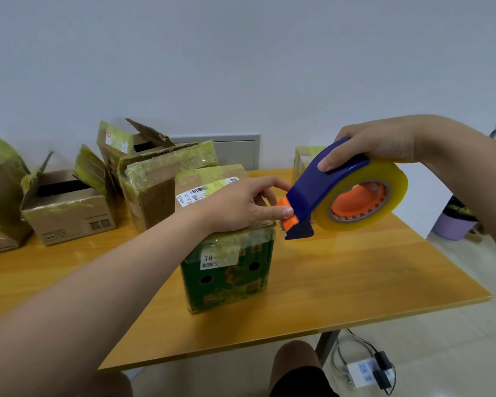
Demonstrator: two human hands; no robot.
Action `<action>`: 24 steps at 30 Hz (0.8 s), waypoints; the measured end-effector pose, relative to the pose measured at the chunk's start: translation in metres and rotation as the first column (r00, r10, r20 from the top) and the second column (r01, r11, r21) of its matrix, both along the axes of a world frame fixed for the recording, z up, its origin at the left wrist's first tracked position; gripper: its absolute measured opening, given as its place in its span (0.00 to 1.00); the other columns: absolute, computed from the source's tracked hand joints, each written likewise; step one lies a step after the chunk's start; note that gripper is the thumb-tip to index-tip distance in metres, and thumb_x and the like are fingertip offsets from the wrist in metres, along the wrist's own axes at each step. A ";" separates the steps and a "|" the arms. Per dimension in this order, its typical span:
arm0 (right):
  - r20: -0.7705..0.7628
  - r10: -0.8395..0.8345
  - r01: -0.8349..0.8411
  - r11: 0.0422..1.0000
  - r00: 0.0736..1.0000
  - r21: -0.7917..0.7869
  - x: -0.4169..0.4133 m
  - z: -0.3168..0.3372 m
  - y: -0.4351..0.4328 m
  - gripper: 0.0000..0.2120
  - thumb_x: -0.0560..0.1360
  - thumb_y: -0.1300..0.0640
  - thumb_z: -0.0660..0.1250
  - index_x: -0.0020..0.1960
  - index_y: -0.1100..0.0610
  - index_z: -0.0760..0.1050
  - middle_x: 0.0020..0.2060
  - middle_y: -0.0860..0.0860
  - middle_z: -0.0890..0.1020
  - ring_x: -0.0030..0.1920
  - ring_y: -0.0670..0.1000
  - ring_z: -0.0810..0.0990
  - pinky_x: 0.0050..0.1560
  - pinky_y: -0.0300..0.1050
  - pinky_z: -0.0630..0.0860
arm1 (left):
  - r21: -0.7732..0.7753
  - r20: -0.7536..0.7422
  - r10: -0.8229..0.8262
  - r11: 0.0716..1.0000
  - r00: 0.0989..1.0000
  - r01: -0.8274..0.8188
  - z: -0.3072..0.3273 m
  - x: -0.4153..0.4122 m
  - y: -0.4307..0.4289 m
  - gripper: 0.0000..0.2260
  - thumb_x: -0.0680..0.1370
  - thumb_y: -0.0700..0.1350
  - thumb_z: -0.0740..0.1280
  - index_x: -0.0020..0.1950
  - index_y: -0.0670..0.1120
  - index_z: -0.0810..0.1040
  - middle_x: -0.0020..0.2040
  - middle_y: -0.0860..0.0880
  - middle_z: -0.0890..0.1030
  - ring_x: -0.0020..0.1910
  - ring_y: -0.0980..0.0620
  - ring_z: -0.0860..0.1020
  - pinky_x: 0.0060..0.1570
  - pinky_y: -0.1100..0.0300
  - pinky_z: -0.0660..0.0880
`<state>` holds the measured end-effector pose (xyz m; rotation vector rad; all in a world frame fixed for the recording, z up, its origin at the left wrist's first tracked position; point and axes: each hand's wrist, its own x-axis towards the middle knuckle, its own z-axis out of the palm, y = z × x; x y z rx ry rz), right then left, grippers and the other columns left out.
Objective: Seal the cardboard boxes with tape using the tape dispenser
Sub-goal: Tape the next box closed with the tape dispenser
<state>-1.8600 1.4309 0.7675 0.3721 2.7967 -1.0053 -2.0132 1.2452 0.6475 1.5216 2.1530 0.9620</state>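
The tape dispenser (312,193) is held clear of the table (370,282), above its R half, by the right hand (378,144). Fingers are curled over the blue handle & the clear tape roll (395,181), a grip that prob. keeps the roll from spinning while the mouth is worked on. The dispenser is tipped mouth-down toward the green box (229,282), which stands upright approx. mid-table, nearer the front edge than the back.

The left hand (241,204) is rested w/ its heel on the box top, so the box is pinned and the hand steadied. Its thumb & fingers are pinched on the orange tab (287,217) at the dispenser mouth, just beside the box's top R edge. Whether a free tape end is caught in that pinch can't be told. It's judged that the tape end is being freed so a strip can be drawn across the top seam; no new strip is seen laid yet.

Other boxes (66,213), some w/ flaps open, are left along the back-L edge, out of the way. One small box (301,161) is partly hidden behind the dispenser, near the back-R corner.
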 end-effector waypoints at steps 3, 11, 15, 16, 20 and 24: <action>0.033 0.020 -0.023 0.995 0.999 0.099 -0.003 0.009 -0.011 0.22 0.63 0.43 0.72 0.49 0.58 0.81 0.39 0.57 0.86 0.35 0.51 0.84 0.34 0.43 0.81 | -0.011 0.002 -0.013 1.000 1.000 0.013 -0.001 -0.004 0.000 0.31 0.71 0.69 0.69 0.72 0.62 0.74 0.61 0.55 0.79 0.47 0.56 0.80 0.51 0.54 0.79; 0.238 0.040 -0.162 0.839 0.970 0.519 -0.045 -0.027 -0.039 0.26 0.70 0.30 0.71 0.45 0.55 0.85 0.39 0.53 0.86 0.40 0.53 0.84 0.50 0.54 0.82 | -0.064 -0.171 0.004 0.998 0.985 -0.015 -0.001 -0.006 0.001 0.29 0.71 0.67 0.76 0.70 0.65 0.74 0.60 0.59 0.81 0.56 0.59 0.79 0.58 0.54 0.77; 0.162 -0.010 -0.073 0.861 0.987 0.504 -0.051 -0.037 -0.028 0.27 0.71 0.31 0.71 0.44 0.56 0.84 0.40 0.54 0.85 0.42 0.56 0.83 0.52 0.57 0.80 | 0.028 -0.128 0.073 0.997 0.989 -0.070 -0.002 -0.007 -0.007 0.27 0.72 0.66 0.74 0.66 0.56 0.78 0.58 0.57 0.81 0.52 0.61 0.81 0.56 0.52 0.81; 0.138 -0.018 -0.056 0.855 0.990 0.515 -0.053 -0.038 -0.027 0.27 0.71 0.31 0.71 0.45 0.56 0.83 0.40 0.54 0.85 0.42 0.56 0.83 0.51 0.57 0.80 | 0.061 -0.140 0.111 0.993 0.984 -0.103 -0.002 -0.005 -0.008 0.24 0.72 0.66 0.75 0.62 0.54 0.79 0.55 0.57 0.80 0.50 0.60 0.81 0.54 0.52 0.81; -0.067 -0.098 0.118 0.837 0.993 0.534 -0.055 -0.035 -0.022 0.25 0.72 0.32 0.71 0.43 0.56 0.79 0.37 0.54 0.82 0.37 0.53 0.78 0.36 0.48 0.72 | 0.121 -0.517 0.268 0.963 0.813 -0.241 -0.004 0.010 -0.009 0.22 0.70 0.72 0.71 0.49 0.54 0.79 0.50 0.53 0.75 0.53 0.53 0.73 0.49 0.55 0.73; -0.375 -0.221 0.379 0.821 0.900 0.426 -0.056 -0.043 -0.025 0.26 0.73 0.33 0.70 0.38 0.57 0.75 0.34 0.55 0.77 0.34 0.53 0.73 0.33 0.47 0.66 | 0.234 -0.704 0.351 0.935 0.617 -0.265 -0.017 0.030 -0.009 0.19 0.77 0.67 0.66 0.50 0.52 0.80 0.49 0.51 0.75 0.51 0.49 0.73 0.42 0.54 0.70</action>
